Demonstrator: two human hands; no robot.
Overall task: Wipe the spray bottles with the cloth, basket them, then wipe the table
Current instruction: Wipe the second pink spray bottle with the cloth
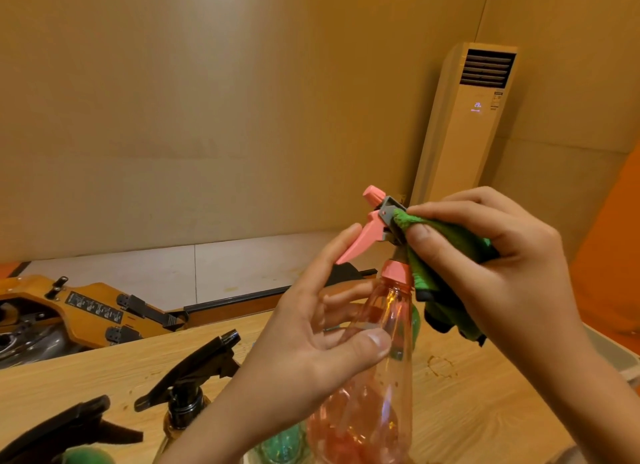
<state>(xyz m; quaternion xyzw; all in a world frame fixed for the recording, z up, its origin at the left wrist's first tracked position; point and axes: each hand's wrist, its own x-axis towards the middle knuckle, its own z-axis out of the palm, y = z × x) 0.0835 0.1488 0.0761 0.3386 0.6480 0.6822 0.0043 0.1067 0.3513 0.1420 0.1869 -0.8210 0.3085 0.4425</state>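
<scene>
Pink and see-through, the spray bottle [367, 394] is held upright above the near edge of the wooden desk [485, 411], clear of its top as far as I can see. The person's left hand [304, 346] grips its body: the thumb lies across the front, the other fingers [341, 295] wrap round behind and show through the plastic, and the forefinger points up beside the pink trigger [356, 244].

The right hand [502, 256] pinches a green cloth [420, 275] between thumb and forefinger and presses it against the grey back of the spray head [389, 214]. The rest of the cloth hangs down behind the bottle's neck, dark on its underside.

Two more spray bottles with black triggers, one [188, 391] near the left hand and one [69, 429] at the lower left corner, stand on the desk. A brownish stain [441, 363] marks the wood to the right of the pink bottle. A tall cream air conditioner [474, 117] stands in the far corner of the room.
</scene>
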